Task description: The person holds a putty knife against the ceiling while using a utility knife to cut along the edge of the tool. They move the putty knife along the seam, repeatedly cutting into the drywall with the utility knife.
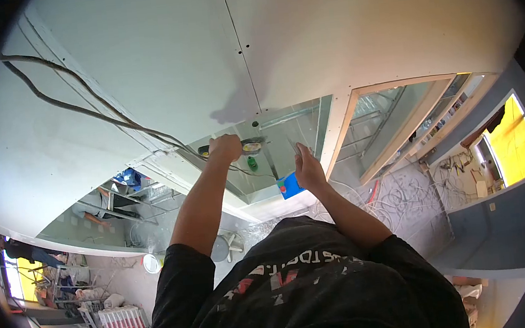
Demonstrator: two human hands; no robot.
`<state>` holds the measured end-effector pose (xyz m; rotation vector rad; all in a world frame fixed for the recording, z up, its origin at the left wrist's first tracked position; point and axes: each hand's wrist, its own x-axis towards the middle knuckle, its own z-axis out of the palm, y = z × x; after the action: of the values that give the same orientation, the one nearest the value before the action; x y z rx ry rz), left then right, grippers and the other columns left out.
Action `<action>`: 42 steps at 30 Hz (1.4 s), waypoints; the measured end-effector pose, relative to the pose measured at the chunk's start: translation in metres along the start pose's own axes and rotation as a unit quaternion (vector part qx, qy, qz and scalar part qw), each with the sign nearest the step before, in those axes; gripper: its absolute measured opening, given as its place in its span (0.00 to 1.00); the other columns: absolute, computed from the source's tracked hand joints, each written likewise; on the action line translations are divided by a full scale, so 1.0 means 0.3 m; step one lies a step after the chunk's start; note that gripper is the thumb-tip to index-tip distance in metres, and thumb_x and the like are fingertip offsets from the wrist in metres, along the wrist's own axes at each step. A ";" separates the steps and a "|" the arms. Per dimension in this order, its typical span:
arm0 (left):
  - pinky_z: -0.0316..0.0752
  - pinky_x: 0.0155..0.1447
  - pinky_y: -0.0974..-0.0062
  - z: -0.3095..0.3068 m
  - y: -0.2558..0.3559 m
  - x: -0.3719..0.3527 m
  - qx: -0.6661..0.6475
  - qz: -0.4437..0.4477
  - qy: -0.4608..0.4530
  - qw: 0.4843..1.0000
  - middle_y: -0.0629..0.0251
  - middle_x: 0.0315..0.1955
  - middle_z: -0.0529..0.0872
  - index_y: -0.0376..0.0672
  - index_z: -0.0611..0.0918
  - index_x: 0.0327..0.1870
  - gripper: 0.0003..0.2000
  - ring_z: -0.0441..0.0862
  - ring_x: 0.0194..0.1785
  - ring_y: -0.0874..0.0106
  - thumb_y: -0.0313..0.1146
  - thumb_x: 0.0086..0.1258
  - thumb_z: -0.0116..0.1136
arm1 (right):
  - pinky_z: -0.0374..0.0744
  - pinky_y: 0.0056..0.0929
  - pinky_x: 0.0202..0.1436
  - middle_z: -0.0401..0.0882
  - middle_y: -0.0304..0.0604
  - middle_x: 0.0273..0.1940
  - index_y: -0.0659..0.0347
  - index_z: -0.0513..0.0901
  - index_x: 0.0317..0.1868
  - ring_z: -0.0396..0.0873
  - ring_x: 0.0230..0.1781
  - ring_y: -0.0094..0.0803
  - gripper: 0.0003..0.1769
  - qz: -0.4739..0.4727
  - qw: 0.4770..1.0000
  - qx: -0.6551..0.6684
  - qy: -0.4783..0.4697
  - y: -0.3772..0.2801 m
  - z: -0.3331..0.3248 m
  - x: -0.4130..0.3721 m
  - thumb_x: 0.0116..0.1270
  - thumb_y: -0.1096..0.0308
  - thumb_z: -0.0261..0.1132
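At far left, a person in a grey top [93, 205] is seen beyond an opening, with a white bucket [153, 263] on the floor nearer by; two dark cables [90, 110] run down across the pale panel [157, 54] towards the left hand [227, 147]. That hand is closed round a dark tool [252, 147] with a yellowish label, which sticks out on both sides of the fist before the glassy or recessed area below the panel; a small green item [252, 163] shows just beneath it. The cables pass close to the left wrist, so a sideways sweep could snag them and jerk the tool out of line; a loose grip could let it slip and mark the panel's edge. Further right, a blue box [291, 188] lies beside the right hand [309, 171]; that hand's fingers are bent close together, and whether they pinch anything thin I cannot tell; a careless drop of the wrist could knock the box; right of that stands a wooden frame [343, 131].
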<state>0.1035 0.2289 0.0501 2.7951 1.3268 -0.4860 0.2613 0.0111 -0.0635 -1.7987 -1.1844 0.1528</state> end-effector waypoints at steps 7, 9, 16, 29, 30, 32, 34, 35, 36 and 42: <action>0.75 0.61 0.53 0.011 0.168 -0.080 -0.216 0.280 0.442 0.825 0.59 0.45 0.86 0.49 0.89 0.51 0.12 0.83 0.54 0.56 0.29 0.68 0.62 | 0.81 0.54 0.57 0.83 0.66 0.55 0.63 0.68 0.73 0.83 0.55 0.66 0.24 0.086 0.989 0.051 0.113 0.035 -0.028 0.001 0.80 0.69 0.55; 0.76 0.62 0.56 -0.025 0.270 -0.185 -0.297 0.337 0.468 0.761 0.57 0.47 0.85 0.46 0.88 0.51 0.21 0.82 0.56 0.54 0.18 0.56 0.63 | 0.82 0.54 0.56 0.84 0.65 0.54 0.62 0.69 0.72 0.84 0.54 0.63 0.24 0.165 0.974 0.081 0.130 0.079 -0.041 0.008 0.80 0.68 0.56; 0.78 0.55 0.58 0.339 0.080 -0.466 -0.355 0.396 0.237 0.813 0.58 0.42 0.85 0.43 0.86 0.49 0.10 0.84 0.49 0.54 0.27 0.68 0.67 | 0.81 0.55 0.48 0.85 0.67 0.46 0.58 0.71 0.70 0.85 0.45 0.64 0.22 0.187 0.964 -0.053 0.183 0.338 -0.092 -0.141 0.82 0.61 0.54; 0.78 0.44 0.49 0.205 -0.371 -0.116 -0.313 0.037 0.355 0.880 0.45 0.35 0.88 0.37 0.83 0.42 0.15 0.86 0.41 0.43 0.43 0.81 0.57 | 0.81 0.60 0.48 0.86 0.71 0.44 0.60 0.73 0.67 0.85 0.46 0.69 0.19 0.181 0.976 -0.075 0.098 0.390 -0.149 -0.309 0.82 0.62 0.55; 0.79 0.45 0.49 0.171 -0.340 -0.106 -0.283 0.061 0.323 0.901 0.46 0.37 0.89 0.39 0.84 0.44 0.15 0.86 0.43 0.43 0.43 0.81 0.57 | 0.81 0.60 0.49 0.85 0.71 0.44 0.59 0.74 0.67 0.85 0.47 0.69 0.19 0.176 0.978 -0.069 0.089 0.374 -0.148 -0.309 0.82 0.61 0.56; 0.80 0.46 0.49 0.148 -0.307 -0.077 -0.251 0.087 0.289 0.920 0.46 0.39 0.90 0.40 0.85 0.45 0.15 0.87 0.45 0.43 0.44 0.80 0.58 | 0.81 0.60 0.48 0.85 0.70 0.43 0.59 0.74 0.67 0.85 0.46 0.68 0.19 0.169 0.981 -0.056 0.076 0.343 -0.149 -0.315 0.82 0.61 0.56; 0.80 0.47 0.47 0.119 -0.277 -0.057 -0.234 0.086 0.266 0.931 0.47 0.42 0.90 0.43 0.85 0.47 0.15 0.87 0.46 0.44 0.46 0.80 0.57 | 0.81 0.59 0.48 0.85 0.69 0.43 0.59 0.74 0.67 0.85 0.46 0.68 0.19 0.163 0.983 -0.042 0.067 0.320 -0.145 -0.317 0.82 0.61 0.56; 0.80 0.47 0.47 0.108 -0.261 -0.053 -0.233 0.089 0.265 0.932 0.47 0.42 0.90 0.43 0.85 0.47 0.15 0.87 0.46 0.44 0.46 0.80 0.57 | 0.81 0.59 0.47 0.86 0.69 0.43 0.59 0.74 0.67 0.86 0.46 0.67 0.19 0.163 0.984 -0.037 0.058 0.314 -0.143 -0.318 0.82 0.61 0.56; 0.80 0.47 0.47 0.096 -0.250 -0.050 -0.218 0.080 0.263 0.936 0.47 0.42 0.90 0.43 0.85 0.47 0.16 0.87 0.47 0.44 0.47 0.80 0.56 | 0.81 0.58 0.47 0.86 0.68 0.43 0.58 0.74 0.66 0.86 0.45 0.66 0.19 0.162 0.985 -0.030 0.050 0.307 -0.140 -0.317 0.82 0.61 0.56; 0.81 0.47 0.45 0.100 -0.214 0.028 -0.189 0.054 0.296 0.935 0.48 0.41 0.90 0.44 0.85 0.49 0.16 0.87 0.46 0.42 0.49 0.80 0.56 | 0.81 0.57 0.46 0.86 0.66 0.42 0.59 0.75 0.66 0.86 0.44 0.65 0.18 0.135 0.990 -0.004 0.039 0.292 -0.088 -0.319 0.81 0.62 0.57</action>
<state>0.0516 0.2723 0.0270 2.7368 1.1484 0.6054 0.2826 -0.0869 -0.1498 -1.9485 -0.8850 0.2315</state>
